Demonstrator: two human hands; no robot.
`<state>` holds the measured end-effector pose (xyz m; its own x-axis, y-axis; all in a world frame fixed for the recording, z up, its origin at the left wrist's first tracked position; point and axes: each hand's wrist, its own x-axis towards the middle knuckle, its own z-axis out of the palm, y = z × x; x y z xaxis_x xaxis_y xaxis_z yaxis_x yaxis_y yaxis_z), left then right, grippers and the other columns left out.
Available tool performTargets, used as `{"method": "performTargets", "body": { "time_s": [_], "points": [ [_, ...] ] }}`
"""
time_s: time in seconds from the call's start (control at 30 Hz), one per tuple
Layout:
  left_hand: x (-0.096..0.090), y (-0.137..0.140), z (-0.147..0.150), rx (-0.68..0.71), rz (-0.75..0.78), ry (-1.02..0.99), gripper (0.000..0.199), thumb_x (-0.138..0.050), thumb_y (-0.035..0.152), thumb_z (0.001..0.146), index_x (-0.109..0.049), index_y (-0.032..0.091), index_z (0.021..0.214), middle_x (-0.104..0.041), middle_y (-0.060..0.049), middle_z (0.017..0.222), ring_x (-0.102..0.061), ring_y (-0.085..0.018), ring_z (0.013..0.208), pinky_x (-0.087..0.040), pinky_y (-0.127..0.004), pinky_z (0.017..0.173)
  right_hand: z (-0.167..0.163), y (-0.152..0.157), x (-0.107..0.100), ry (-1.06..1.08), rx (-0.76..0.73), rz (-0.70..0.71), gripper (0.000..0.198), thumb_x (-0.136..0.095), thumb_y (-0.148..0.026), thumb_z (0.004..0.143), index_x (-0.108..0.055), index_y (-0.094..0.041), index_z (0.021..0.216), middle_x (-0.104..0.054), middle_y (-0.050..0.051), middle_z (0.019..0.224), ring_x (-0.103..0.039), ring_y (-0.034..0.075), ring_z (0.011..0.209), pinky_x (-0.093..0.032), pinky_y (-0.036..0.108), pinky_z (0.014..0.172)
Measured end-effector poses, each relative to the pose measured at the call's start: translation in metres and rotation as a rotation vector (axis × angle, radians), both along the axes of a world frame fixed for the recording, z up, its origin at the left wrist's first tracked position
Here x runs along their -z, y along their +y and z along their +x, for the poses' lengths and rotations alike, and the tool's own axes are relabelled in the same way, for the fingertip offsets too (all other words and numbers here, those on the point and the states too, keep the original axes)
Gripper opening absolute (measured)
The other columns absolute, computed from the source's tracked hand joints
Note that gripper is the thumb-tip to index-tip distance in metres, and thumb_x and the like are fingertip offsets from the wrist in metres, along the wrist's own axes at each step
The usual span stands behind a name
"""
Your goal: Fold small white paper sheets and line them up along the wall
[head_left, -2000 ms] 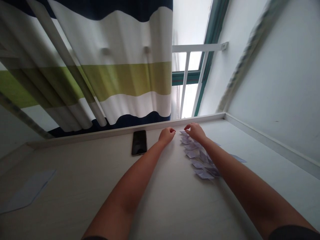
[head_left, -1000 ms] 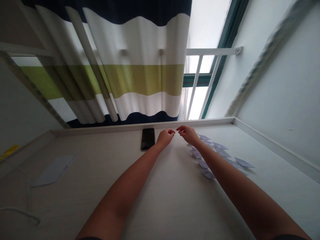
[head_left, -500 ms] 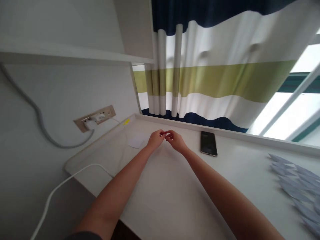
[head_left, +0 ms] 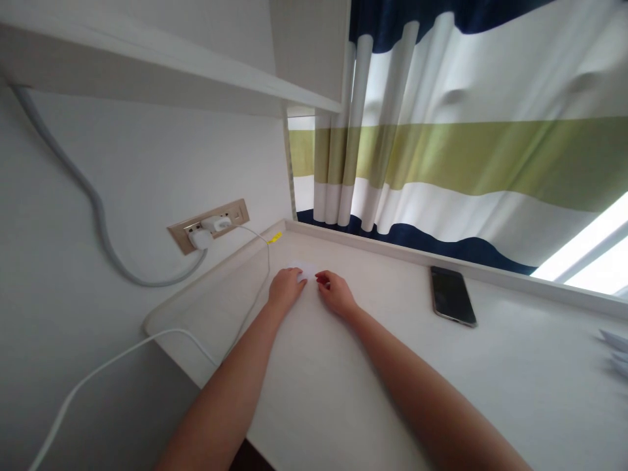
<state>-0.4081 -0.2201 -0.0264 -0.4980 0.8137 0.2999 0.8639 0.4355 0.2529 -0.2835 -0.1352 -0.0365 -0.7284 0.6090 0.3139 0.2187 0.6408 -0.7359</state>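
A small white piece of paper (head_left: 309,269) lies on the white desk, pale against its surface. My left hand (head_left: 286,289) is at the paper's left side, its thumb and fingers closed on the near edge. Just right of the paper is my right hand (head_left: 337,292), with fingers curled in toward the thumb. Whatever sits between those right fingertips, if anything, is too small to make out. A narrow gap separates the two hands.
A black phone (head_left: 452,296) lies to the right on the desk (head_left: 324,392). Grey folded paper pieces (head_left: 619,347) are at the right edge. White cable (head_left: 255,294) runs from the wall socket (head_left: 210,224) past my left arm. A low rim and striped curtain (head_left: 441,157) stand behind.
My hands, fingertips together before, have come apart and moved left to the paper, where my left hand now touches it. The view has turned left.
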Motion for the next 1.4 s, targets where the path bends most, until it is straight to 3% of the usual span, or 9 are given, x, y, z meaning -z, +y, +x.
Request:
{"method": "performTargets", "body": {
  "time_s": [0.4,0.5,0.63,0.77,0.9,1.03,1.27,1.4],
  "points": [
    [-0.013,-0.004,-0.004,-0.039,0.045,-0.108,0.025,-0.044,0.030,0.079,-0.065,0.017,0.084,-0.067,-0.009,0.085,-0.060,-0.017,0.078,-0.041,-0.025,0.070,0.002,0.002,0.007,0.019,-0.002,0.003,0.028,-0.046,-0.009,0.071,-0.057,-0.015,0.096,-0.063,0.006,0.091,-0.057,0.013,0.079,-0.044,0.026,0.076],
    [-0.020,-0.007,-0.001,-0.109,0.159,-0.032,0.025,-0.041,0.026,0.080,-0.064,0.016,0.082,-0.066,-0.009,0.082,-0.059,-0.017,0.074,-0.041,-0.025,0.068,0.001,0.002,0.008,0.031,0.003,-0.012,0.028,-0.046,-0.009,0.071,-0.057,-0.015,0.096,-0.063,0.007,0.091,-0.057,0.013,0.079,-0.045,0.026,0.075],
    [-0.028,-0.011,0.002,-0.141,0.430,0.010,0.025,-0.041,0.028,0.080,-0.063,0.016,0.084,-0.065,-0.009,0.085,-0.058,-0.017,0.078,-0.041,-0.025,0.073,0.000,0.004,0.006,0.091,0.047,-0.053,0.023,-0.047,-0.011,0.072,-0.058,-0.016,0.092,-0.063,0.006,0.091,-0.058,0.013,0.079,-0.045,0.028,0.076],
    [-0.033,-0.006,0.009,-0.094,0.694,-0.235,0.027,-0.044,0.034,0.077,-0.062,0.015,0.079,-0.064,-0.006,0.078,-0.058,-0.015,0.072,-0.043,-0.023,0.068,0.002,0.006,-0.005,0.212,0.088,-0.161,0.015,-0.050,-0.022,0.075,-0.060,-0.018,0.085,-0.064,0.005,0.086,-0.059,0.013,0.078,-0.046,0.029,0.075],
    [-0.036,0.008,0.023,-0.050,0.806,-0.587,0.030,-0.049,0.040,0.071,-0.062,0.013,0.074,-0.064,-0.004,0.072,-0.057,-0.014,0.067,-0.043,-0.021,0.060,0.013,0.010,-0.020,0.317,0.113,-0.337,0.015,-0.056,-0.030,0.071,-0.059,-0.018,0.079,-0.065,0.004,0.078,-0.060,0.013,0.072,-0.048,0.028,0.070],
    [-0.034,0.025,0.047,0.037,0.759,-0.784,0.035,-0.051,0.044,0.068,-0.063,0.013,0.079,-0.064,-0.004,0.072,-0.056,-0.013,0.065,-0.042,-0.021,0.054,0.044,0.021,-0.033,0.355,0.092,-0.474,0.005,-0.056,-0.021,0.068,-0.054,-0.016,0.067,-0.061,-0.001,0.058,-0.059,0.011,0.057,-0.047,0.025,0.059],
    [-0.038,0.062,0.126,0.313,0.554,-1.085,0.034,-0.063,0.040,0.059,-0.061,0.013,0.079,-0.063,-0.005,0.069,-0.056,-0.012,0.058,-0.045,-0.023,0.052,0.147,0.048,-0.050,0.361,0.322,-0.394,0.007,-0.055,-0.022,0.065,-0.051,-0.017,0.063,-0.055,-0.003,0.052,-0.053,0.009,0.047,-0.043,0.020,0.044],
    [-0.046,0.077,0.181,0.424,0.474,-1.143,0.023,-0.064,0.032,0.059,-0.058,0.014,0.071,-0.060,-0.002,0.060,-0.056,-0.012,0.055,-0.047,-0.024,0.053,0.209,0.050,-0.058,0.359,0.423,-0.387,0.008,-0.058,-0.022,0.063,-0.052,-0.017,0.066,-0.055,-0.004,0.051,-0.051,0.009,0.045,-0.043,0.020,0.042]
  ]
}}
